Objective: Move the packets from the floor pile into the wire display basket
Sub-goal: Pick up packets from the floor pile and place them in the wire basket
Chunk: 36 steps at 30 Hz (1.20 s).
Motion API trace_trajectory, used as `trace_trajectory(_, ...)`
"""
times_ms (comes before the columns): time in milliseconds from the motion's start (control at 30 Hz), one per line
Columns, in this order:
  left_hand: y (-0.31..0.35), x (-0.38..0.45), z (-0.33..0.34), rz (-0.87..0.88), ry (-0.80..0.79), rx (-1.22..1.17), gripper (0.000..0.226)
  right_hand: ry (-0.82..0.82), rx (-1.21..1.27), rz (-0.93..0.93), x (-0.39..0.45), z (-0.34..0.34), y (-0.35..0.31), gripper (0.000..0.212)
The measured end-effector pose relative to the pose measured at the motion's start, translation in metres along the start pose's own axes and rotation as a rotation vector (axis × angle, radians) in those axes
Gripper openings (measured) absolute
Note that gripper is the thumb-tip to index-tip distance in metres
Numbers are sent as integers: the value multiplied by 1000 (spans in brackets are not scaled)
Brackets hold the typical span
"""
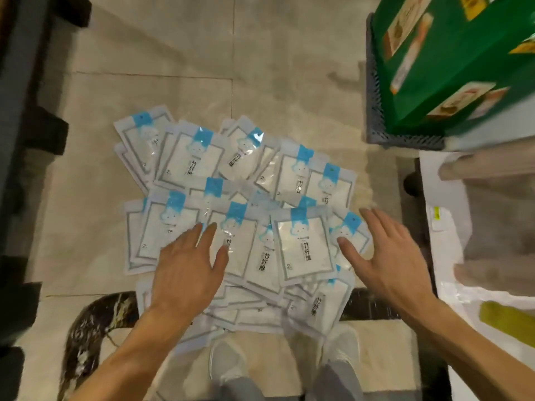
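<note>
Many packets marked 竹纤维, "2"

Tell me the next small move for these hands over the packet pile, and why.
Probably close both hands inward and gather the near packets. The left hand and the right hand are open and empty, spread at either side of the pile of packets on the floor, with the top packet lying loose between them. Nothing is gripped yet.
</note>
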<state>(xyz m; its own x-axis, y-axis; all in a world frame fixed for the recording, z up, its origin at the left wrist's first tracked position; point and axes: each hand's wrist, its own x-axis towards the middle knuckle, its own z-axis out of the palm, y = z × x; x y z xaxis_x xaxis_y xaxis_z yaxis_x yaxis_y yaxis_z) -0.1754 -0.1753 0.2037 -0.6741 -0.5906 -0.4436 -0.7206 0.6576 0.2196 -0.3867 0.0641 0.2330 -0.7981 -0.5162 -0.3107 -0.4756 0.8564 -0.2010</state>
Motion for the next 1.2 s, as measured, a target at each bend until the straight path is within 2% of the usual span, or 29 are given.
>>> trace_trajectory(133,-40,75,114,-20,20,-19,65,-45,-12,22,48,124,27,83)
trace_trajectory(233,-68,116,188,-2,86,-12,68,-39,32,51,74,208,48,87)
trace_trajectory(333,-90,147,247,-67,132,-53,71,-10,90,98,90,278,68,98)
trace_trajectory(433,-102,157,288,-106,197,-38,87,23,172,162,96,331,81,116)
trace_trajectory(533,-106,160,306,-146,260,-76,90,66,315,256,97,356,90,128)
trace_trajectory(600,-107,162,308,-145,274,-111,89,74,357,268,98,360,93,129)
trace_trajectory(800,-106,168,283,-211,214,-296,72,94,620,341,99,348,99,117)
trace_trajectory(933,-91,162,252,-330,237,-523,63,133,602,349,95,327,102,78)
trace_trajectory(1000,-83,153,237,-403,232,-635,71,145,711,405,90,312,100,50)
trace_trajectory(1067,-81,145,222,-454,188,-699,75,59,921,465,83,295,96,27)
trace_trajectory(1133,-87,137,208,-437,102,-796,50,-27,1068,479,75,276,94,25)
trace_trajectory(1200,-94,124,193,-428,1,-934,28,-78,1111,462,68,255,90,29)
